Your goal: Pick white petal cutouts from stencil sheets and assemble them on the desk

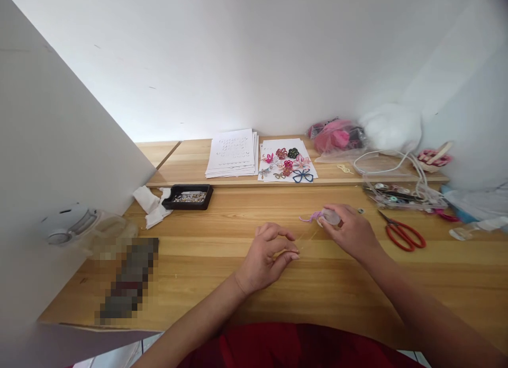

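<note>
1. You hold a small translucent piece, possibly a spool, above the middle-right of the bench; a purple cord shows at its left end.

2. Your right hand grasps the piece between thumb and fingers. Your left hand is pinched, apparently on the fine thread visible between the two hands.

3. Handling, as judged: the piece should be light, hard and smooth, hence slippery; grip it by its sides. The cord looks soft and limp. The thread looks thin and easily tangled; pinch it near its end.

4. Just right of your right hand lies a small round part; farther right, the red-handled scissors, a likely snag for loose thread.

5. Behind the scissors, a clear box of small parts and a white cable crowd that side.

6. Beyond your hands, flower ornaments rest on white paper on the raised shelf, beside a printed paper stack.

7. At left, a black tray holds beads. Between your hands and the ornaments, nothing tall intervenes.
</note>
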The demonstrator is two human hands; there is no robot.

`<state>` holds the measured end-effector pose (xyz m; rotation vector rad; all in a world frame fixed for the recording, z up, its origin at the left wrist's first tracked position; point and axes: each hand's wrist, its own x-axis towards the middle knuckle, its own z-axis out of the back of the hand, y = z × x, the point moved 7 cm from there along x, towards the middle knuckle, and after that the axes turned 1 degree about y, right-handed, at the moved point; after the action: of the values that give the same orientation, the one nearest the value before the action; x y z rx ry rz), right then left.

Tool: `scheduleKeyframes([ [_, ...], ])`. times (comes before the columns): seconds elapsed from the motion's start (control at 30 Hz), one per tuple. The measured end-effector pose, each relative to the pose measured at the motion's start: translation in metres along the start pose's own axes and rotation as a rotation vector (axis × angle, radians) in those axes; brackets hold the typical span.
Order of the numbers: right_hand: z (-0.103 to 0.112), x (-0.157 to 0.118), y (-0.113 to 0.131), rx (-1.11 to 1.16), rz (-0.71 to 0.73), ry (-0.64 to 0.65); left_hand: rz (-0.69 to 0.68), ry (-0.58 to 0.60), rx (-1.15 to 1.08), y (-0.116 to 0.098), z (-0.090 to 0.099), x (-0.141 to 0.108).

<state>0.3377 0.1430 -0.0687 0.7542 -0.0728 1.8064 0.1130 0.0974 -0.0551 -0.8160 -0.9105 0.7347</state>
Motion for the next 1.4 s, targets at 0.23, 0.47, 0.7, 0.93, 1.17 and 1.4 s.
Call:
scheduleKeyframes([
  [0.23, -0.001, 0.018, -0.040, -0.050, -0.086, 0.032, 0.210, -0.155, -0.566, 0.028, 0.007, -0.002],
  [0.47, -0.002, 0.026, -0.079, -0.113, -0.117, 0.042, 0.291, -0.318, -0.828, 0.052, 0.018, 0.001],
  [0.7, -0.009, 0.043, -0.122, -0.231, -0.140, 0.069, 0.227, -0.106, -0.397, 0.040, 0.006, 0.003],
  [0.93, -0.010, 0.070, -0.143, -0.379, -0.174, 0.154, 0.082, 0.199, -0.188, 0.020, -0.031, -0.002],
  [1.17, -0.016, 0.071, -0.141, -0.548, -0.203, 0.279, -0.006, 0.553, -0.289, 0.010, -0.066, -0.027],
  [1.4, -0.013, 0.073, -0.139, -0.657, -0.227, 0.243, -0.020, 0.543, -0.219, 0.012, -0.067, -0.031],
])
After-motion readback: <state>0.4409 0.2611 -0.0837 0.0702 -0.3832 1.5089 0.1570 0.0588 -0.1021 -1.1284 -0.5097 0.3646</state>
